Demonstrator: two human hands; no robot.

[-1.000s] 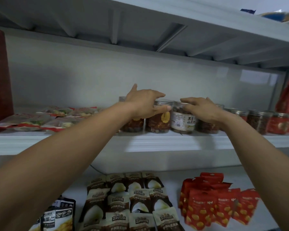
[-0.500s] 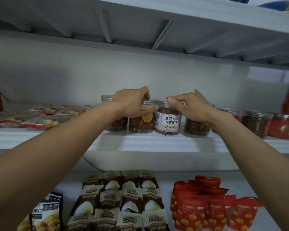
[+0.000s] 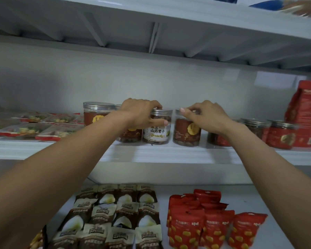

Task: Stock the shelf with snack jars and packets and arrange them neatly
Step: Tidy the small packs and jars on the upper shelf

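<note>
A row of clear snack jars with silver lids stands on the middle shelf (image 3: 169, 155). My left hand (image 3: 142, 114) grips the white-labelled jar (image 3: 157, 133) from above, thumb across its front. My right hand (image 3: 205, 114) holds the lid of the brown jar with a yellow sticker (image 3: 186, 132) just to its right. Another brown jar (image 3: 128, 135) stands behind my left wrist, mostly hidden. A taller-looking jar (image 3: 95, 114) stands at the row's left end. Red-labelled jars (image 3: 280, 133) continue the row to the right.
Flat snack packets (image 3: 34, 126) lie on the middle shelf's left part. A tall red bag (image 3: 307, 112) stands at its right end. On the lower shelf lie brown-and-white packets (image 3: 113, 216) and red packets (image 3: 210, 223). The upper shelf's underside (image 3: 151, 33) hangs close above.
My left hand shifted right from the brown jar onto the white-labelled jar. My right hand now holds the brown yellow-sticker jar, standing right of the white-labelled one.
</note>
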